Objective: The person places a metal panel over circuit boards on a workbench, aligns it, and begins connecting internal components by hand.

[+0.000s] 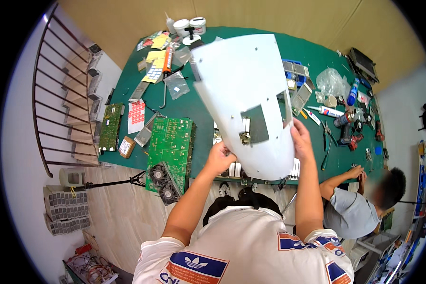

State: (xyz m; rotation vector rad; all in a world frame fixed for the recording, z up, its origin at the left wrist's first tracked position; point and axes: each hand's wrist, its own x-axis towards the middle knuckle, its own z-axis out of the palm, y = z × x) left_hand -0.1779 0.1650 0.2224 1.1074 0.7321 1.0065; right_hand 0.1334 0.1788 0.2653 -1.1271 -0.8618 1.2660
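Note:
Both my hands hold up a large white panel (244, 71) with bent side edges, a few small holes and an angular cutout. My left hand (219, 158) is closed on its near left edge, and my right hand (301, 138) grips its right edge beside a smaller notch. The panel stands tilted above the table and hides much of what lies under it. Metallic parts (244, 136) show through the cutout, and pale blocks (234, 169) peek out below my left hand. Left of that hand lies a green circuit board (168, 142) with two black fans (165, 182) at its near end.
The green table (203, 106) carries another circuit board (110, 127), an orange caulking gun (167, 61) and white tubs (198, 24). Pliers (328, 132), a cordless drill (349, 137) and a spray can (344, 119) lie right. A co-worker (355, 208) sits at the right edge, handling something small.

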